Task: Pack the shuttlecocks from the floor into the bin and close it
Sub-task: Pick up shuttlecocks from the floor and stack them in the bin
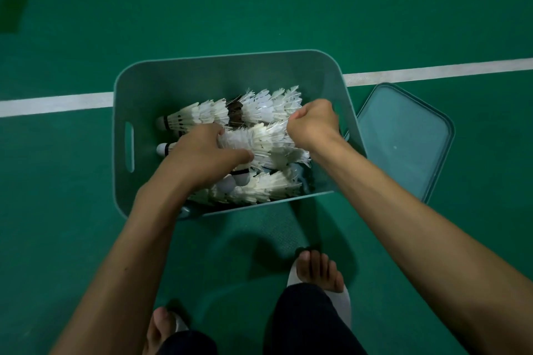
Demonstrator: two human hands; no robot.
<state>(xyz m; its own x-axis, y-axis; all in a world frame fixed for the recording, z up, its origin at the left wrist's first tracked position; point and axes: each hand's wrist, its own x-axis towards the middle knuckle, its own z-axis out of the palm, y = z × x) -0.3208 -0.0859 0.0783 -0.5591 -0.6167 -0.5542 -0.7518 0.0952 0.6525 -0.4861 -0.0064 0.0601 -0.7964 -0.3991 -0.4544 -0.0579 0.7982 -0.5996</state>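
Your bin [161, 86] holds rows of stacked shuttlecocks [259, 112]. Your left grip [202, 155] clasps one stack, and your right grip [313, 121] seems to pinch its feathers. The lid [403, 141] lies on the floor beside the bin.

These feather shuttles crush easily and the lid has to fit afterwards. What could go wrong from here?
1. The left hand and right hand both grip the stack of shuttlecocks by its feathers; squeezing may bend or snap them.
2. The stack sits over other shuttlecocks already in the bin; pushed down crookedly, it could crush their feathers.
3. The lid lies on the floor beside the bin; a stack left sticking up may stop it closing.
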